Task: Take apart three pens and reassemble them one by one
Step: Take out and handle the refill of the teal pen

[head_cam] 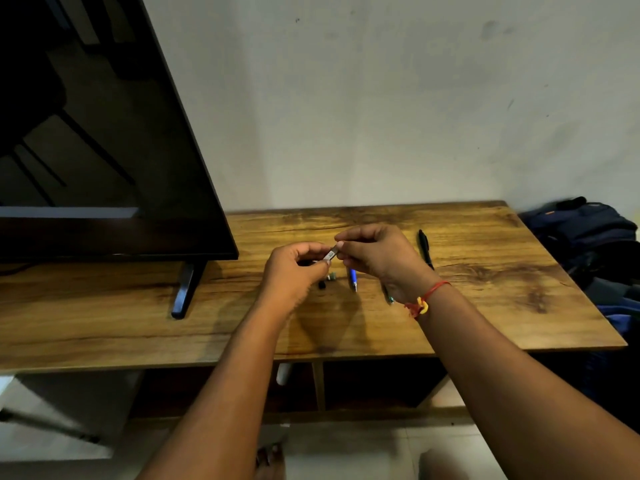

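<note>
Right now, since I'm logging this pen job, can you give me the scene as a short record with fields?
left hand: pinches one end of a silvery pen piece
right hand: pinches its other end
on the table: black pen, blue pen, small loose parts
partly hidden: another pen under the right wrist
left of hands: television

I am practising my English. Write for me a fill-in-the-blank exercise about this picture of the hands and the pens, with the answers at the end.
1. The left hand and the right hand together pinch a small grey pen part above the table, which is made of ___.
2. The black pen lies on the ___ side of the right hand.
3. The pen piece lying below the hands is ___ in colour.
4. The red thread is tied round the ___ wrist.

Answers: wood; right; blue; right
</note>
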